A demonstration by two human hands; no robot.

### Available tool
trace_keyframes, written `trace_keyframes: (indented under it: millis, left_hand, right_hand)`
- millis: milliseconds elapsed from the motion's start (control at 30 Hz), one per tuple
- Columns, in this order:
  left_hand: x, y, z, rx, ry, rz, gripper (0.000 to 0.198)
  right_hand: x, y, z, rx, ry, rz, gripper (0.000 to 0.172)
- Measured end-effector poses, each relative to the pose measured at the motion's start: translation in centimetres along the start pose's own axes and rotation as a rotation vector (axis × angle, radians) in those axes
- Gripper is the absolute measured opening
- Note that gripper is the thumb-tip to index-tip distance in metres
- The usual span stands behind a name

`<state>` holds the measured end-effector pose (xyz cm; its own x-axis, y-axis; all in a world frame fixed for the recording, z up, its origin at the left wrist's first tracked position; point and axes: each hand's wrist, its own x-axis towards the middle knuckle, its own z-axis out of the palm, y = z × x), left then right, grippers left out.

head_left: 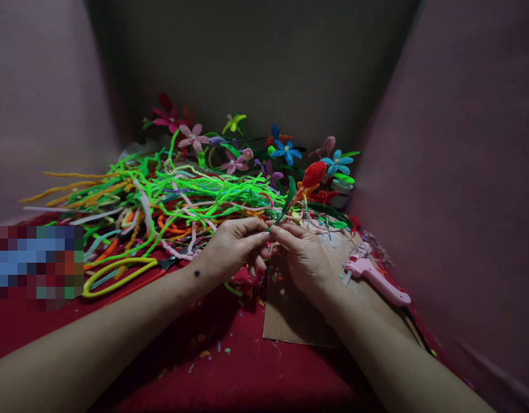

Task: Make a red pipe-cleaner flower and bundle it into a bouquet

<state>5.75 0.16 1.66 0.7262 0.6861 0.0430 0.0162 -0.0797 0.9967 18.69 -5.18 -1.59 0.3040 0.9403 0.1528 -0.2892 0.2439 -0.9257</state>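
Red flower: a closed, pointed red bud [314,174] is showing a fuzzy surface and tilting up and right, just right of frame center; a paler red neck is tapering below it.
Green leaf: a long, dark green, curved leaf [289,198] is standing left of the bud, bending over slightly at its tip.
Bud vs grip: bud is sitting above and right of the fingertips, clear of them; its neck is running down-left toward the pinch.
Leaf vs grip: leaf is rising from the pinch point, its base going in between the fingers; exact joint with the neck is hiding there.
Left hand: the left hand [236,244] is pinching the leaf base, thumb and index closing, other fingers curling below.
Right hand: the right hand [305,249] is pinching at the same spot, thumb on top; fingertips of both hands are nearly meeting at frame center.
Pile: bright fuzzy stems [221,189] are spreading behind the hands, center to left.
Right side: a pink glue gun [378,281] is lying on cardboard [298,321].
Lower left: yellow-handled scissors [118,278] are resting beside the pile.
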Motion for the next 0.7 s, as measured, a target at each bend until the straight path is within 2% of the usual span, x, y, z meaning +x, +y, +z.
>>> trace_keyframes:
  millis: [267, 400, 700]
  left_hand:
    - [0.5, -1.0, -0.7, -0.266, -0.150, -0.033, 0.012]
    - [0.6, -1.2, -0.8, -0.308, -0.149, -0.040, 0.013]
    - [0.7, -1.3, -0.7, -0.411, -0.178, -0.097, 0.016]
  right_hand:
    - [0.0, -0.3, 0.0, -0.019, -0.008, -0.008, 0.016]
    - [-0.1, -0.2, 0.0, -0.007, -0.050, 0.013, 0.016]
    - [-0.2, -0.5, 0.3, 0.033, -0.038, 0.025, 0.015]
